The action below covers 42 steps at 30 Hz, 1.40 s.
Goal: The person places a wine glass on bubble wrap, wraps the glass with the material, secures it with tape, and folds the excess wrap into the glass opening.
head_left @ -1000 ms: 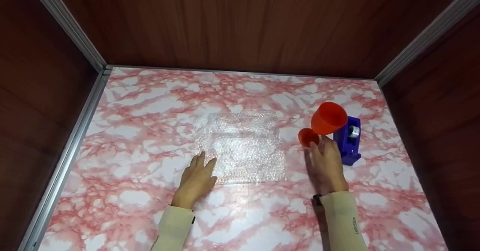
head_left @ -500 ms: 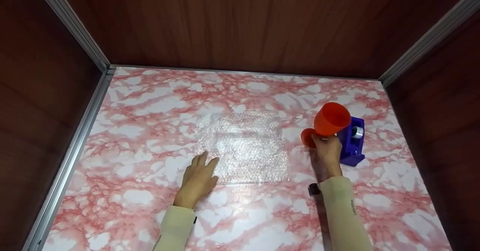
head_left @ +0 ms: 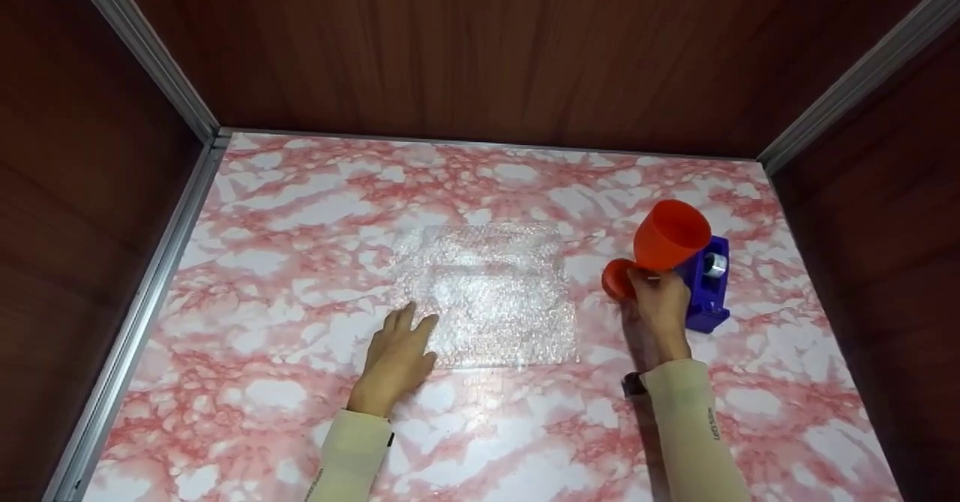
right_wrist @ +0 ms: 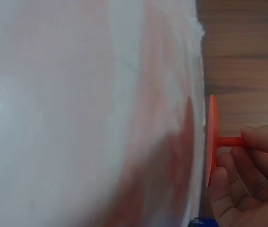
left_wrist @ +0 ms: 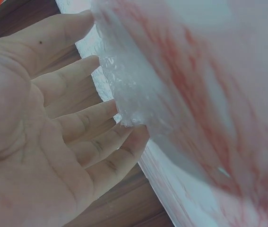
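An orange-red plastic goblet (head_left: pixel 661 241) stands at the right of the table. My right hand (head_left: pixel 664 307) pinches its thin stem (right_wrist: pixel 230 142) between thumb and fingers, with the round foot (right_wrist: pixel 211 142) close over the tabletop. Part of the stem is hidden behind the fingers in the head view. A square of clear bubble wrap (head_left: pixel 495 307) lies flat in the middle. At its near left corner rests my left hand (head_left: pixel 394 359), fingers spread and fingertips right at the edge of the wrap (left_wrist: pixel 134 94).
Just right of the goblet sits a blue tape dispenser (head_left: pixel 705 296) with a roll of tape (head_left: pixel 715 265). Dark wooden panels (head_left: pixel 480 52) wall in the pink-and-white marbled table (head_left: pixel 300 262) at the back and both sides.
The fingers of my right hand have closed round the goblet's stem. The goblet has shifted slightly to the right, its foot tilting a little. My left hand has stayed in place on the wrap.
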Each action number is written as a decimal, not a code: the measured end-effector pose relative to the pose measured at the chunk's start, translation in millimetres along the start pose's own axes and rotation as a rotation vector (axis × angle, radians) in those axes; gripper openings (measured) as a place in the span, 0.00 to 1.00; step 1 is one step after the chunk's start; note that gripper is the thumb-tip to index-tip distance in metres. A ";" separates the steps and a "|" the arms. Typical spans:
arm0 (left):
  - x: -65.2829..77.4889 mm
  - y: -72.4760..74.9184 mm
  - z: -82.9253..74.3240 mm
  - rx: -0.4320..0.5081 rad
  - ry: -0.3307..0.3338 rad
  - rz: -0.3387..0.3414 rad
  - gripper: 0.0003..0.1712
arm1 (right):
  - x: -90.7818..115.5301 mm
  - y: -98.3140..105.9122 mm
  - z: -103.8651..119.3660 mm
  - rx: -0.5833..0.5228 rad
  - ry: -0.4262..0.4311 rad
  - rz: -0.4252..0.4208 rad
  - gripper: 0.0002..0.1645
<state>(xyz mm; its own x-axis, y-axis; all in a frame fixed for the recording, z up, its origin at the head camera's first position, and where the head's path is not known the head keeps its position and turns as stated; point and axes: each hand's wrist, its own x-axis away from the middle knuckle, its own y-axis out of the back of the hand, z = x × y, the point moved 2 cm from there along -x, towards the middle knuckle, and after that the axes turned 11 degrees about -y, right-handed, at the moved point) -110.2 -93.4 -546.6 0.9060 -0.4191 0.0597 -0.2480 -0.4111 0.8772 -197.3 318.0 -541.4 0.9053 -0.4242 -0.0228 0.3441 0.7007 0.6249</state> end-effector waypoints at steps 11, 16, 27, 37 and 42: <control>0.3 -3.7 -8.7 -0.008 -0.048 -0.028 0.33 | 34.7 17.5 10.7 -0.111 0.047 0.023 0.12; -0.8 -7.2 -15.2 -0.023 -0.060 -0.029 0.33 | 47.9 23.9 17.1 -0.029 0.263 -0.086 0.08; 1.4 -16.0 -29.5 -0.048 -0.085 -0.029 0.33 | 86.1 29.4 27.7 -0.058 0.382 -0.080 0.04; 4.4 -28.2 -50.1 -0.054 -0.099 0.002 0.33 | 107.3 37.2 38.7 -0.037 0.370 -0.067 0.07; 8.0 -31.3 -58.6 -0.071 -0.145 -0.033 0.32 | 109.3 39.3 43.4 -0.040 0.358 -0.059 0.06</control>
<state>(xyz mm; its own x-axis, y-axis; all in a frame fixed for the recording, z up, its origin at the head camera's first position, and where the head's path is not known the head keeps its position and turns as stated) -75.0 -36.5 -545.7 0.8528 -0.5211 -0.0352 -0.1889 -0.3705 0.9094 -95.7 274.2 -485.4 0.9111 -0.2420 -0.3336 0.4012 0.7059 0.5837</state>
